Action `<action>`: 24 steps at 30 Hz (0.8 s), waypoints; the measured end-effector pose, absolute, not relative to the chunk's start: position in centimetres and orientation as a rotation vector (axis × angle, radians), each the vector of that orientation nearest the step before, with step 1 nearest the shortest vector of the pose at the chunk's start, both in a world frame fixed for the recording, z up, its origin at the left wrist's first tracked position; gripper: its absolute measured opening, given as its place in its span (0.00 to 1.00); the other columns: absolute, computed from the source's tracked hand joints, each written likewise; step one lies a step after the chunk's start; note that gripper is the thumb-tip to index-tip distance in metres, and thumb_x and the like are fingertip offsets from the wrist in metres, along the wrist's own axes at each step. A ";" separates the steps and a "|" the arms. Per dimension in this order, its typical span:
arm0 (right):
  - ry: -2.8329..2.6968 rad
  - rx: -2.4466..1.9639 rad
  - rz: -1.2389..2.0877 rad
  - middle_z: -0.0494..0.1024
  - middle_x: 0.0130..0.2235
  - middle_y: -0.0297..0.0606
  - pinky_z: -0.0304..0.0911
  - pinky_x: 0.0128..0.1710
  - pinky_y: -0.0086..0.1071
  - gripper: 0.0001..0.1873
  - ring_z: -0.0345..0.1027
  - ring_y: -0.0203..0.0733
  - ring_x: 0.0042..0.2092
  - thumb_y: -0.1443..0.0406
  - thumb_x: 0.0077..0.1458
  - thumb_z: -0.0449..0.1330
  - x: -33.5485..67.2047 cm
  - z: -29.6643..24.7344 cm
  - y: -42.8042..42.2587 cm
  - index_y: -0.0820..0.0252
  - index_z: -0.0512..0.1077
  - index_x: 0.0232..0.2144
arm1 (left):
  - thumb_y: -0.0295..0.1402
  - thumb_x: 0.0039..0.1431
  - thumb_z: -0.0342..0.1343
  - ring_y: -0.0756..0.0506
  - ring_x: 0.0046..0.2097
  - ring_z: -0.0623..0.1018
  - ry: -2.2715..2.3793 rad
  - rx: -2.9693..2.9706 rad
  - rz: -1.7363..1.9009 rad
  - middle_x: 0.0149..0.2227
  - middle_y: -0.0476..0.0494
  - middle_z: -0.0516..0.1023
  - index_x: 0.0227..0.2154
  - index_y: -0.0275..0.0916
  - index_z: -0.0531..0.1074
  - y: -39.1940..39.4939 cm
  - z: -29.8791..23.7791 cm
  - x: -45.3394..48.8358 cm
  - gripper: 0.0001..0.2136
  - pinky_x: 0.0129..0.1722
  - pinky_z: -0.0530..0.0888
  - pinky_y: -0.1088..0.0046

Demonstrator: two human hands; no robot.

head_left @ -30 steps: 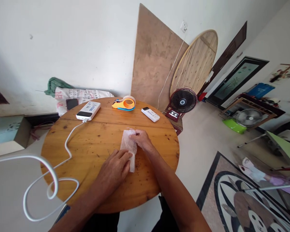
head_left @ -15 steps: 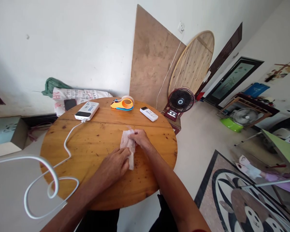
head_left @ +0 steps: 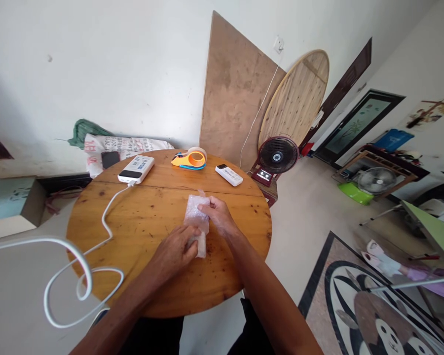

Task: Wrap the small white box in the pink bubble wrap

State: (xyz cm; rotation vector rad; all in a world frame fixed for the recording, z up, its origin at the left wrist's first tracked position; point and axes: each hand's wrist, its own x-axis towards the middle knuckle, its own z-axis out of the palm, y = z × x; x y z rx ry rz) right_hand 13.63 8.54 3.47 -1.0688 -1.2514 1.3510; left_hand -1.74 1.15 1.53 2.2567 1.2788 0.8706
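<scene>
A strip of bubble wrap (head_left: pixel 197 207), whitish and see-through, lies lengthwise on the round wooden table (head_left: pixel 144 207). My right hand (head_left: pixel 219 215) pinches its upper right edge between thumb and fingers. Lower down, my left hand (head_left: pixel 178 245) has its fingers curled over the left side of the wrap, gripping it. A small clear flap, perhaps tape, sticks up at the far end. Whether anything is inside the wrap cannot be made out.
Toward the back stand a white power bank (head_left: pixel 136 169) with a white cable (head_left: pixel 109 212), an orange tape dispenser (head_left: pixel 187 159) and a smaller white power bank (head_left: pixel 229 175). A black fan (head_left: pixel 277 155) is beyond the table's right edge.
The upper part of the bubble wrap now lies flatter and more spread out. My right hand has shifted slightly, its thumb resting on top of the wrap. My left hand stays nearly in place.
</scene>
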 end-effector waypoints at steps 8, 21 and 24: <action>-1.265 -0.946 1.379 0.70 0.26 0.30 0.56 0.28 0.26 0.16 0.60 0.32 0.28 0.58 0.41 0.67 13.8 4.8 5.4 0.61 0.66 0.26 | 0.30 0.54 0.47 0.45 0.44 0.75 1.345 2.132 1.044 0.46 0.42 0.71 0.40 0.41 0.73 0.4 1.1 -1.4 0.13 0.41 0.73 0.68; -1.347 -0.950 1.390 0.69 0.27 0.30 0.58 0.32 0.26 0.16 0.60 0.33 0.30 0.55 0.42 0.65 13.9 5.4 3.5 0.60 0.67 0.28 | 0.38 0.50 0.55 0.38 0.52 0.70 1.569 1.854 1.279 0.51 0.36 0.67 0.58 0.38 0.53 0.2 -0.5 -1.1 0.32 0.50 0.70 0.54; -1.371 -0.984 1.359 0.68 0.27 0.30 0.59 0.33 0.27 0.15 0.60 0.34 0.30 0.56 0.43 0.65 14.0 5.3 2.8 0.59 0.66 0.27 | 0.37 0.53 0.53 0.37 0.57 0.67 1.463 1.790 1.204 0.55 0.34 0.66 0.60 0.38 0.51 0.3 -0.3 -1.1 0.32 0.55 0.66 0.53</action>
